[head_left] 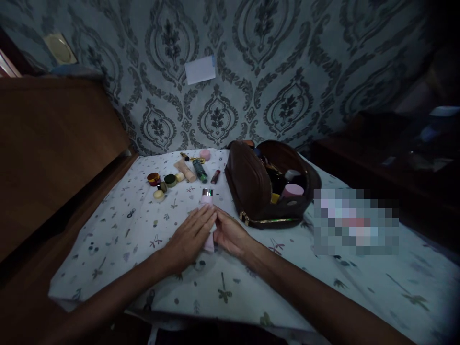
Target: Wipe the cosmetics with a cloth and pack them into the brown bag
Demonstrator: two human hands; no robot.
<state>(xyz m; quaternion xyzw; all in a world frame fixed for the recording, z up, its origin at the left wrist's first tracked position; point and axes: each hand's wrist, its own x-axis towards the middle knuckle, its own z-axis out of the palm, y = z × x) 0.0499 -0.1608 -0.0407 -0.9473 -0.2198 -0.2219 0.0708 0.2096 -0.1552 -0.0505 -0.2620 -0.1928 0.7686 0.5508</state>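
Between my two hands is a pale pink squeeze tube [209,245] with a shiny silver cap pointing away from me. My left hand [190,235] lies over it from the left, fingers together and pressed on it. From the right, my right hand [232,235] wraps around it, its fingertips partly hidden. A bit of something white shows between the palms; I cannot tell what it is. Just beyond the hands lie a dark lipstick tube [215,177], a green bottle [199,171] and a beige tube [185,170].
An open brown cosmetic bag [251,184] with several items inside stands right of the hands. Small jars, including a red one with a gold lid [154,179], sit at the back left. A wooden cabinet [61,153] borders the patterned tablecloth [118,249] on the left.
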